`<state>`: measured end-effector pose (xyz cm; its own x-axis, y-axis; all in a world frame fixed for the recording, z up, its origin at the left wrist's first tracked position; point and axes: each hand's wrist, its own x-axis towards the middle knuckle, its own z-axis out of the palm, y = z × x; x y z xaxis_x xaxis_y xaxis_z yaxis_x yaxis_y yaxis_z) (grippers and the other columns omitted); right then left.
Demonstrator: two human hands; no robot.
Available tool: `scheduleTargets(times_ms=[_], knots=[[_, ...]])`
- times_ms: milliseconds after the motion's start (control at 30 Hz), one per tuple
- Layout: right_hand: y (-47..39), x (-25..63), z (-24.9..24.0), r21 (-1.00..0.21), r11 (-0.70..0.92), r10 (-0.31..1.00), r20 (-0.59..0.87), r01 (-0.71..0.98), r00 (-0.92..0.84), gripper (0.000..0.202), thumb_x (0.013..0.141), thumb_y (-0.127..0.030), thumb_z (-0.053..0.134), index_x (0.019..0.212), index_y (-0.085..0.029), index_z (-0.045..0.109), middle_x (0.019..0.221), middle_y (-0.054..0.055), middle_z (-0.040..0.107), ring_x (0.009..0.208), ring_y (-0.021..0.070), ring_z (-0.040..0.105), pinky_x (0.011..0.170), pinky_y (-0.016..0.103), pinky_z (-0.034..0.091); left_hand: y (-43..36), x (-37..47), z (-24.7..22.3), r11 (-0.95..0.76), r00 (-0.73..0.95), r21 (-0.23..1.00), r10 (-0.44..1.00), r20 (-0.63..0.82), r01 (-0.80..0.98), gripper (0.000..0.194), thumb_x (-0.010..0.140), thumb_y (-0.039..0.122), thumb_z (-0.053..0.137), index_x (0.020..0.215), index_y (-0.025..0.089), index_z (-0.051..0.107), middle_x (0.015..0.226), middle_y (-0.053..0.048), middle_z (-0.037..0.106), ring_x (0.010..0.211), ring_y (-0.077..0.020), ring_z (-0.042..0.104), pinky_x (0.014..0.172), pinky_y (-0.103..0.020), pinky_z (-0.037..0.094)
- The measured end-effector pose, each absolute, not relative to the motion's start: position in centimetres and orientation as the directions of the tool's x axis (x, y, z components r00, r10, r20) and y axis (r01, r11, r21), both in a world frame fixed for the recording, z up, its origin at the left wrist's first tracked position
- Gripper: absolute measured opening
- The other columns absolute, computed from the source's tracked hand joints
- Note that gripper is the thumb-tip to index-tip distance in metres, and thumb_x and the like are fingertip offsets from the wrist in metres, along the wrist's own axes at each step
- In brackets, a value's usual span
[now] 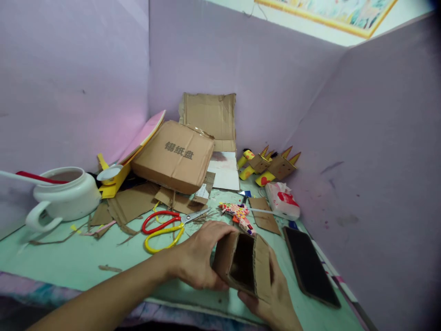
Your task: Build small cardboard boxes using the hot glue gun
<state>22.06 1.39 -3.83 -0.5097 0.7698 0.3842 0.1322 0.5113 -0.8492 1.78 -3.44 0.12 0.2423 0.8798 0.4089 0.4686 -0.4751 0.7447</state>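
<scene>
Near the front edge of the table, a small open-ended cardboard box (pixel 262 269) is held between both hands, its dark hollow end facing up toward me. My left hand (pixel 203 255) grips its left side, fingers over the far edge and thumb low at the front. Around the right side wraps my right hand (pixel 275 294), with its thumb at the lower front. Scissors (pixel 182 220) with one red and one yellow handle lie open, left of and beyond the box. Just behind the box is a colourful patterned glue gun (pixel 238 216).
A white pot (pixel 74 197) stands at the left. A large cardboard box (pixel 175 156) leans at the back among cardboard scraps (pixel 132 204). Toward the right are a black phone (pixel 310 264), a tissue pack (pixel 282 201) and cardboard animal figures (pixel 280 166) by the wall.
</scene>
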Motion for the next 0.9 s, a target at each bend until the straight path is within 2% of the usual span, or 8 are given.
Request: scheduleTargets(times_ms=[100, 200, 267, 433, 567, 633, 800, 900], knots=[[1.6, 22.2, -4.3, -0.867, 0.467, 0.821, 0.352, 0.174, -0.449, 0.072, 0.061, -0.033, 0.069, 0.127, -0.021, 0.044, 0.120, 0.011, 0.060, 0.107, 0.0318, 0.061, 0.087, 0.038, 0.054, -3.0, 1.5, -0.4, -0.471, 0.306, 0.725, 0.881, 0.361, 0.503, 0.077, 0.053, 0.033, 0.079, 0.122, 0.016, 0.049, 0.118, -0.014, 0.056, 0.109, -0.0318, 0.052, 0.099, -0.046, 0.040], [2.3, 22.6, -4.7, -0.859, 0.458, 0.834, 0.327, 0.227, -0.445, 0.081, 0.054, -0.039, 0.074, 0.126, -0.017, 0.044, 0.125, 0.015, 0.057, 0.115, 0.0372, 0.055, 0.097, 0.046, 0.046, -2.4, 1.1, -1.0, -0.443, 0.339, 0.730, 0.892, 0.300, 0.521, 0.093, 0.050, 0.034, 0.082, 0.130, 0.014, 0.041, 0.127, -0.017, 0.050, 0.117, -0.0354, 0.047, 0.103, -0.051, 0.036], [2.9, 22.8, -4.6, -0.863, 0.435, 0.832, 0.277, 0.256, -0.480, 0.087, 0.051, -0.039, 0.077, 0.127, -0.016, 0.042, 0.126, 0.017, 0.056, 0.117, 0.0382, 0.053, 0.100, 0.048, 0.043, -2.1, 0.9, -1.4, -0.420, 0.318, 0.743, 0.904, 0.288, 0.521, 0.095, 0.047, 0.035, 0.083, 0.130, 0.014, 0.041, 0.128, -0.016, 0.050, 0.117, -0.0353, 0.047, 0.103, -0.051, 0.035], [2.8, 22.2, -4.4, -0.882, 0.392, 0.793, 0.181, 0.260, -0.582, 0.082, 0.054, -0.029, 0.077, 0.126, -0.021, 0.040, 0.125, 0.013, 0.056, 0.115, 0.0345, 0.054, 0.100, 0.049, 0.042, -2.7, 0.5, -1.8, -0.384, 0.321, 0.725, 0.918, 0.233, 0.571, 0.092, 0.052, 0.038, 0.081, 0.131, 0.016, 0.039, 0.134, -0.018, 0.046, 0.125, -0.0376, 0.041, 0.107, -0.053, 0.031], [1.8, 21.5, -5.0, -0.891, 0.386, 0.765, 0.163, 0.240, -0.624, 0.099, 0.055, -0.018, 0.075, 0.139, -0.027, 0.024, 0.132, 0.011, 0.051, 0.119, 0.0320, 0.052, 0.101, 0.049, 0.040, -4.5, 0.1, -2.0, -0.361, 0.280, 0.740, 0.930, 0.240, 0.567, 0.095, 0.061, 0.032, 0.075, 0.140, 0.018, 0.024, 0.141, -0.017, 0.038, 0.128, -0.0345, 0.040, 0.107, -0.051, 0.032], [1.5, 21.5, -5.3, -0.890, 0.394, 0.752, 0.171, 0.228, -0.636, 0.102, 0.056, -0.014, 0.073, 0.142, -0.029, 0.019, 0.133, 0.010, 0.049, 0.120, 0.0317, 0.052, 0.102, 0.050, 0.040, -5.0, -0.1, -2.1, -0.372, 0.274, 0.741, 0.926, 0.258, 0.559, 0.091, 0.063, 0.030, 0.074, 0.138, 0.019, 0.026, 0.139, -0.016, 0.041, 0.126, -0.0328, 0.043, 0.107, -0.050, 0.033], [1.3, 21.8, -5.3, -0.859, 0.463, 0.720, 0.222, 0.217, -0.657, 0.090, 0.055, -0.011, 0.071, 0.134, -0.029, 0.031, 0.137, 0.009, 0.045, 0.124, 0.0320, 0.048, 0.103, 0.046, 0.041, -4.6, -0.1, -1.6, -0.390, 0.337, 0.720, 0.914, 0.227, 0.574, 0.092, 0.058, 0.031, 0.077, 0.136, 0.017, 0.031, 0.134, -0.016, 0.046, 0.120, -0.0343, 0.046, 0.102, -0.050, 0.037], [1.2, 21.6, -5.1, -0.863, 0.459, 0.724, 0.225, 0.212, -0.652, 0.085, 0.057, -0.012, 0.072, 0.131, -0.029, 0.034, 0.128, 0.009, 0.053, 0.115, 0.0302, 0.055, 0.094, 0.040, 0.050, -4.2, 0.0, -1.3, -0.426, 0.344, 0.718, 0.899, 0.269, 0.551, 0.076, 0.059, 0.032, 0.075, 0.126, 0.018, 0.041, 0.117, -0.013, 0.057, 0.104, -0.0315, 0.054, 0.095, -0.049, 0.040]])
